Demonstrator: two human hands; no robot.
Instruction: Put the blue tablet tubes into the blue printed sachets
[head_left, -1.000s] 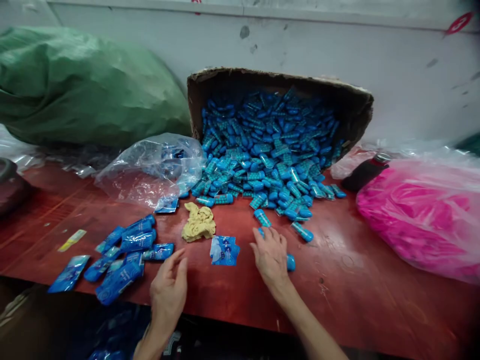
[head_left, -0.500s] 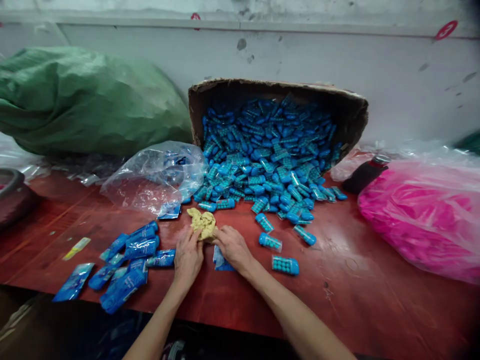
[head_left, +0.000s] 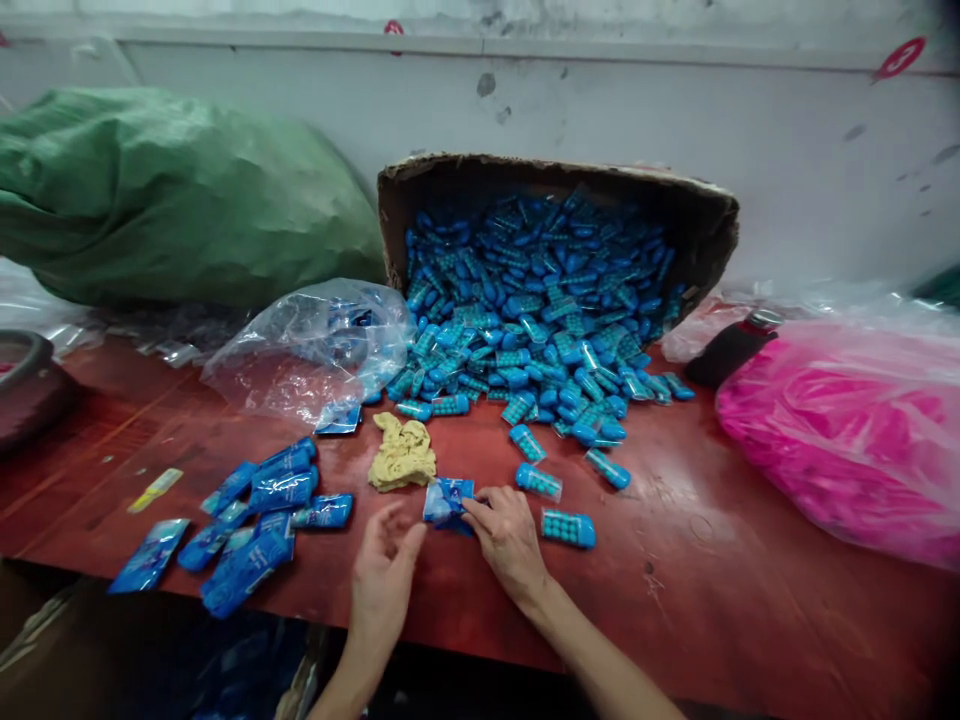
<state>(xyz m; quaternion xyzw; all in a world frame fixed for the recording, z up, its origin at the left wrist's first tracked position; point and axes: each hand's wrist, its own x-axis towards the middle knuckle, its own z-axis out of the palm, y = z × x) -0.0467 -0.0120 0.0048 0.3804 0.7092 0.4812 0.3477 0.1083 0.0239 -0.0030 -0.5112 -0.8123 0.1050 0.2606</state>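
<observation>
My right hand [head_left: 506,535] pinches the right edge of a small blue printed packet [head_left: 448,500] lying on the red table. My left hand [head_left: 384,565] hovers just left of that packet, its fingers apart and holding nothing. Beyond both hands sits a crumpled yellow cloth-like lump [head_left: 403,455], touched by neither. Filled blue packets [head_left: 259,540] lie in a loose group to the left. On the right are a few clear tubes of teal balls with blue caps, the closest tube [head_left: 568,528] beside my right hand.
A cardboard box [head_left: 709,240] on its side spills many capped tubes [head_left: 525,330] onto the red table [head_left: 690,610]. Around it are a clear plastic bag [head_left: 262,360], a green sack [head_left: 180,200], a black bottle [head_left: 731,348] and a bag of pink items [head_left: 840,430]. A yellow-handled tool [head_left: 155,490] lies left.
Both hands have come off the yellow lump and drawn back toward the table's front edge. My left hand has opened; my right has moved right and pinched the blue packet.
</observation>
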